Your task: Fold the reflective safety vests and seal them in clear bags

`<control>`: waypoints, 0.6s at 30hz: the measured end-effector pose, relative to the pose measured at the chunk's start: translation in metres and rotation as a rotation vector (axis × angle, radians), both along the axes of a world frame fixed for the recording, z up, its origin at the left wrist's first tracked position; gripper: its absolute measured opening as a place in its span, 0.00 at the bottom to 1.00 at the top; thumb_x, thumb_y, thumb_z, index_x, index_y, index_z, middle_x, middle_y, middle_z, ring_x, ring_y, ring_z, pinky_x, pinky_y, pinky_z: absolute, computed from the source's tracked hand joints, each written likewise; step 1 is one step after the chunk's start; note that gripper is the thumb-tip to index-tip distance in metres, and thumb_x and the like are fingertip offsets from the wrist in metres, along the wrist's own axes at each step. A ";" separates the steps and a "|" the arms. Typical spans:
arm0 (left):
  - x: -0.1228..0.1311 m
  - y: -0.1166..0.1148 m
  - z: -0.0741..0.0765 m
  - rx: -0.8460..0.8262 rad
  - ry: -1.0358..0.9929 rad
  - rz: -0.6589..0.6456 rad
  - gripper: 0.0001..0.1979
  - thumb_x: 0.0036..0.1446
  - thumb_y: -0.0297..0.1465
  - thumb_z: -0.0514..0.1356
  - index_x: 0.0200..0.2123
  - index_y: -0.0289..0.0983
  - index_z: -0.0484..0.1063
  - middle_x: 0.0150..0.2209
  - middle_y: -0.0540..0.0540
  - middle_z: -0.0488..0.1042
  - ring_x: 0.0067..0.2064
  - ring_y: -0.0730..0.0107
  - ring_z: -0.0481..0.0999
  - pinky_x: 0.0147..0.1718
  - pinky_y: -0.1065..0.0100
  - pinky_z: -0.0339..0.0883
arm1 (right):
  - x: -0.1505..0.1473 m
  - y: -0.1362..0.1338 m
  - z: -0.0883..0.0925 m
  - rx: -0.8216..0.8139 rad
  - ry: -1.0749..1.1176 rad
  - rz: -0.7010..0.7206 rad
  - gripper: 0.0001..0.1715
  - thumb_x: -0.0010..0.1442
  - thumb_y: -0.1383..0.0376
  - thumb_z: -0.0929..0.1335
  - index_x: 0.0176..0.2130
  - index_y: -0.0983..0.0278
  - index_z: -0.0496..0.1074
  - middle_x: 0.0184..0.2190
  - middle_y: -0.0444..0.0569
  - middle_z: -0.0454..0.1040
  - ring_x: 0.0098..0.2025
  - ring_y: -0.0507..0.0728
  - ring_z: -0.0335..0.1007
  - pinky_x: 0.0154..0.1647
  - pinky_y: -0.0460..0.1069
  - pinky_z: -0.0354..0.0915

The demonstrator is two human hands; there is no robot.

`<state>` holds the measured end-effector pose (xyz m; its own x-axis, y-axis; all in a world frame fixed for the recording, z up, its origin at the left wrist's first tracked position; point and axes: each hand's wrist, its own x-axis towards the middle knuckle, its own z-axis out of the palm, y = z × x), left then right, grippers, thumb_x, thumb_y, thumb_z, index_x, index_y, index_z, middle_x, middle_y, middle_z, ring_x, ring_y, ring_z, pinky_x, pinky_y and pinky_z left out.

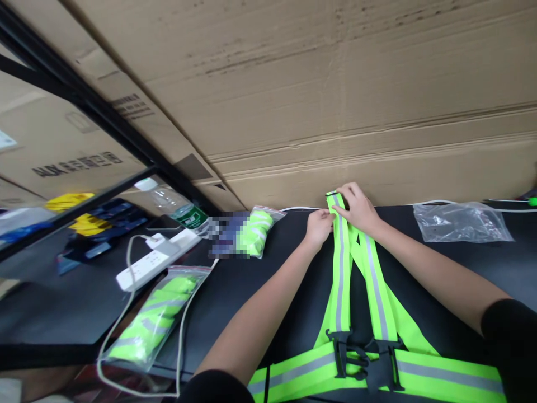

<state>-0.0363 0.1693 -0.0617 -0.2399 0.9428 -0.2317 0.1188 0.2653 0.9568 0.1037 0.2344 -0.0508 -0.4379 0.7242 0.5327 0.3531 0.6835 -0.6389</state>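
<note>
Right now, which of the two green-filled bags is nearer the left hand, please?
The bag right of the bottle; the other bag, by the power strip, lies farther from the left hand.

Your view is moderately bright under diffuse light. Note glare on the clear plastic bag [461, 224], mosaic blocks over part of the small packet [260, 225], and blur with wide-angle stretching toward the left edge.

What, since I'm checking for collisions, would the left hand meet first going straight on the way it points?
The left hand would likely first meet the green strap at its fingers, though exact depth is unclear.
</note>
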 end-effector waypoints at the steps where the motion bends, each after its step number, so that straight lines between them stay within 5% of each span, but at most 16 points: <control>1: -0.001 0.002 -0.002 -0.006 0.022 0.001 0.18 0.67 0.37 0.61 0.55 0.35 0.70 0.53 0.40 0.73 0.49 0.59 0.77 0.46 0.54 0.75 | 0.000 -0.003 0.002 0.050 -0.051 0.026 0.19 0.61 0.64 0.70 0.53 0.63 0.74 0.59 0.62 0.69 0.62 0.70 0.65 0.62 0.67 0.63; 6: -0.006 0.005 -0.001 -0.001 0.200 -0.011 0.17 0.67 0.37 0.61 0.54 0.35 0.70 0.52 0.41 0.74 0.47 0.61 0.78 0.45 0.55 0.76 | -0.002 -0.009 -0.002 0.192 -0.270 0.124 0.20 0.66 0.71 0.62 0.53 0.68 0.75 0.68 0.61 0.61 0.73 0.67 0.49 0.71 0.67 0.51; 10: -0.013 -0.006 0.009 0.111 0.393 -0.012 0.05 0.61 0.30 0.65 0.39 0.35 0.76 0.46 0.42 0.76 0.53 0.55 0.74 0.54 0.50 0.69 | -0.005 -0.007 -0.017 0.179 -0.416 0.185 0.28 0.66 0.72 0.59 0.61 0.69 0.70 0.64 0.60 0.68 0.71 0.63 0.56 0.67 0.62 0.62; 13: -0.018 -0.016 0.019 0.213 0.479 -0.004 0.03 0.54 0.24 0.66 0.30 0.37 0.76 0.42 0.41 0.77 0.58 0.49 0.70 0.61 0.49 0.61 | -0.005 -0.007 -0.022 0.154 -0.488 0.224 0.29 0.69 0.67 0.57 0.65 0.70 0.65 0.68 0.59 0.62 0.72 0.63 0.53 0.67 0.62 0.62; 18: -0.025 -0.060 0.051 0.337 0.421 -0.079 0.08 0.63 0.30 0.60 0.44 0.37 0.77 0.43 0.42 0.78 0.46 0.58 0.78 0.50 0.56 0.71 | -0.005 -0.008 -0.021 0.107 -0.580 0.323 0.37 0.72 0.50 0.56 0.70 0.69 0.58 0.72 0.59 0.52 0.74 0.64 0.44 0.74 0.63 0.46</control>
<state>-0.0611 0.1095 -0.0111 -0.1722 0.9670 0.1876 0.5176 -0.0733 0.8525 0.0987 0.2266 -0.0720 -0.8608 0.4648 0.2073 0.3857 0.8615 -0.3302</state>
